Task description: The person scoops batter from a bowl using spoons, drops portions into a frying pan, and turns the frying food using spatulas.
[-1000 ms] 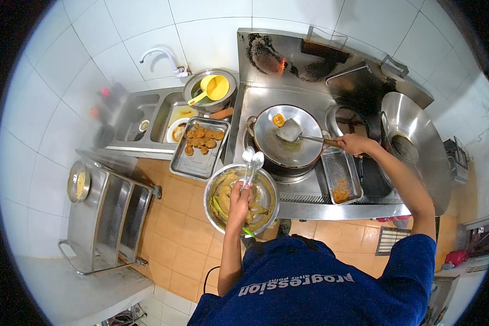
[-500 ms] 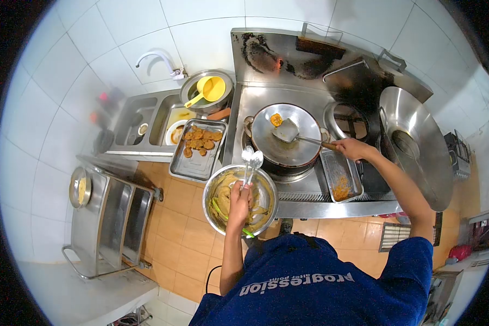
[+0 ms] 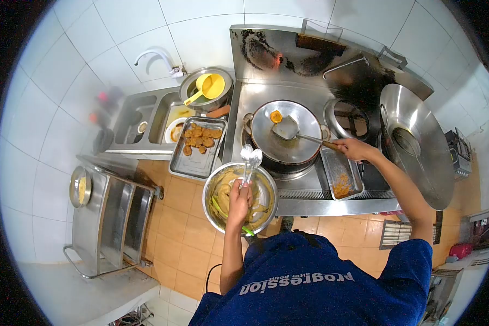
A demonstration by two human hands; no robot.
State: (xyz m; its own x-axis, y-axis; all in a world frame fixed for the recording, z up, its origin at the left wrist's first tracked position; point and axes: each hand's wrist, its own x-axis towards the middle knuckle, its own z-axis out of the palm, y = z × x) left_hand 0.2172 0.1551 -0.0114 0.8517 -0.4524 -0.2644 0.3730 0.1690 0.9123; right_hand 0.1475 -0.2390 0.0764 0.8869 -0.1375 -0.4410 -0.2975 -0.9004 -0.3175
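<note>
My left hand is closed around two metal spoons, held over a steel bowl of thick yellow-brown batter. A green handle sticks out over the bowl's near rim. With my right hand I grip the wooden handle of a spatula. Its flat metal blade rests in a wide pan on the stove. Just beyond the blade lies one small round orange piece of food.
Left of the stove, a metal tray holds several browned fried pieces. Behind it stands a pot with a yellow dipper, beside the sink. A crumb-strewn tray and a large wok are rightward. A steel cart stands left.
The whole view has shifted slightly. Both hands, the spoons and the spatula keep nearly the same places, and the orange piece stays beside the blade.
</note>
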